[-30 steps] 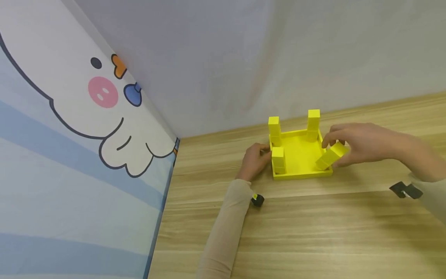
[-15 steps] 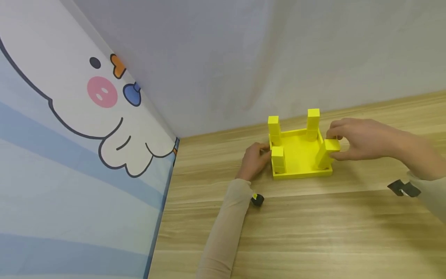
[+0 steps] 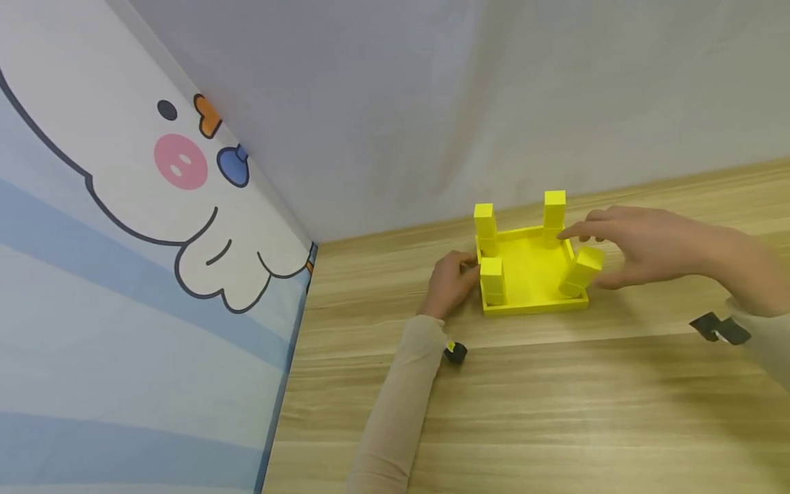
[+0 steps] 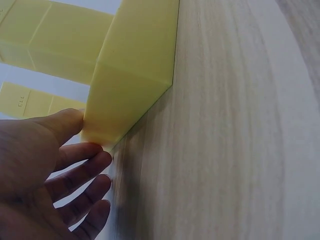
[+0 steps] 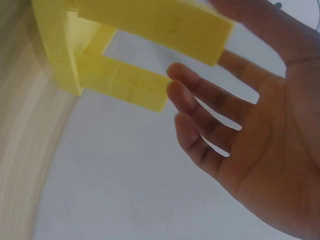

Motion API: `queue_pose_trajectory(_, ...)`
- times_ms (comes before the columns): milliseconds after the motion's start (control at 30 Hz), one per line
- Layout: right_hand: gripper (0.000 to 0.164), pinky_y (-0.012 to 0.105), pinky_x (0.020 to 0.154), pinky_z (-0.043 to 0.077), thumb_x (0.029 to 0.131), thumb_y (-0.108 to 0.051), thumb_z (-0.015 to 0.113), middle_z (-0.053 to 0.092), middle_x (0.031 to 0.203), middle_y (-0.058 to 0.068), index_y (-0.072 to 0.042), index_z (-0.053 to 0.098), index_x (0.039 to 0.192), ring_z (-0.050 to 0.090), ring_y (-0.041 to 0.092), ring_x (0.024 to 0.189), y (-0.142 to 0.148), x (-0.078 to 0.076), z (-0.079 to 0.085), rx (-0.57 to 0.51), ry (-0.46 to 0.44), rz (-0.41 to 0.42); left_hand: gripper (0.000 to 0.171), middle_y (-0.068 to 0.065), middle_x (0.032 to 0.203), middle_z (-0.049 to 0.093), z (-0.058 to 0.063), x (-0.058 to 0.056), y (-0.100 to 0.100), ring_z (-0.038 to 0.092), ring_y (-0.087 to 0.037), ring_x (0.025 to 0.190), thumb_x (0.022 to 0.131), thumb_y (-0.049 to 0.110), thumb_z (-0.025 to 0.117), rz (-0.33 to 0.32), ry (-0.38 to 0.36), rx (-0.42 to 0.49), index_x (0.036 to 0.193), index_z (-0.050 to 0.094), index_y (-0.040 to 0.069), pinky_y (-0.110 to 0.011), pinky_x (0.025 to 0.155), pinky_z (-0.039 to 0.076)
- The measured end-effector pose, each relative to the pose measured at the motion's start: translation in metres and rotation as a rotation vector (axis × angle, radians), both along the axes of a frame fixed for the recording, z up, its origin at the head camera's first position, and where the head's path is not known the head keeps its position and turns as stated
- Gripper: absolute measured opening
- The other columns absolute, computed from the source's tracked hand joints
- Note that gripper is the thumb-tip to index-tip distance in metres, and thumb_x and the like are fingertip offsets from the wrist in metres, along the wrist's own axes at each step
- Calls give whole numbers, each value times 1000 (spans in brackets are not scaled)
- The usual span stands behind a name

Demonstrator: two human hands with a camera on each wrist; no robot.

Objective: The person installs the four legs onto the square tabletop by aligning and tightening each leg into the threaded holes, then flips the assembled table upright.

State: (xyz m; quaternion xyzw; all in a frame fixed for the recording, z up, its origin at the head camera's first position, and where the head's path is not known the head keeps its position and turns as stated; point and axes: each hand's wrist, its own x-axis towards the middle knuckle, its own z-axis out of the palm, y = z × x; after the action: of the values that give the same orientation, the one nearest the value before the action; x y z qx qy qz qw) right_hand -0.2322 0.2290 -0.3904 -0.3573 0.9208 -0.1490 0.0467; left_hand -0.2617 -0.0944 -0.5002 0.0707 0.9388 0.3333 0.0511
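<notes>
A shallow yellow tray (image 3: 535,309) sits on the table, a post of stacked yellow blocks at each corner. My left hand (image 3: 453,283) holds its left wall, thumb at the rim and index finger low on the wall in the left wrist view. At the near right corner, the upper block (image 3: 589,259) of the post leans outward over its base. My right hand (image 3: 654,245) is spread around this leaning block, thumb right at its outer side. Its index finger reaches over the tray's right wall towards the far right post (image 3: 554,213). The two left posts (image 3: 492,278) stand upright.
A grey-white cloth wall (image 3: 395,123) rises close behind the tray. On the left stands a panel (image 3: 123,288) with a cartoon print. The wood-grain table (image 3: 531,412) extends in front of the tray.
The near right post stood straighter half a second ago and now leans outward again. My right hand has spread its fingers, index finger moving forward. My left hand stays at the tray.
</notes>
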Motion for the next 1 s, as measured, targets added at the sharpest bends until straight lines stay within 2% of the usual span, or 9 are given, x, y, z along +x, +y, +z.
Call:
queue_pose_trajectory(133,62,52,94,54,76,-14,82,63,132,0,-28,63,134,60,30,124,6,0,4,-35,1,49,31,-7,123,73,0,-3,-1,68,-22,110,100,27,63,3,8,-4,125,73,11,-39,99,55)
queue_pose_trajectory(233,53,50,93,54,78,-10,79,64,130,-1,-27,68,126,59,29,124,7,-1,5,-43,14,72,31,-7,122,73,0,-3,-1,68,-22,110,100,27,63,7,8,-9,124,74,12,-38,99,55)
queue_pose_trajectory(433,39,49,94,54,80,-21,85,66,120,-5,-27,71,116,61,24,116,5,-1,2,-41,30,65,30,-7,123,73,0,0,0,68,-23,112,101,27,62,7,-1,-5,124,74,12,-39,100,55)
queue_pose_trajectory(600,27,46,91,54,80,-31,85,66,111,-3,-20,71,101,62,19,104,0,-2,1,-48,59,44,30,-7,123,73,-2,0,0,68,-23,111,101,27,62,9,8,-5,124,74,12,-40,99,55)
queue_pose_trajectory(767,25,42,85,54,82,-39,83,65,102,-5,-20,68,89,60,14,94,-3,-4,-1,-23,67,5,31,-6,123,72,-3,0,1,67,-22,112,100,28,63,15,-1,-2,124,73,13,-39,100,55)
queue_pose_trajectory(867,27,44,87,54,83,-43,82,66,104,-4,-21,69,92,62,16,96,-3,-3,-1,-10,51,-18,32,-6,124,72,-3,0,2,68,-22,112,100,28,63,18,-4,3,125,73,13,-39,100,55)
queue_pose_trajectory(1000,49,52,94,53,81,-50,81,68,120,1,-20,70,118,66,25,110,-3,0,2,-9,15,-32,33,-6,124,72,-4,1,1,68,-22,112,99,29,63,23,-1,3,126,72,12,-39,100,55)
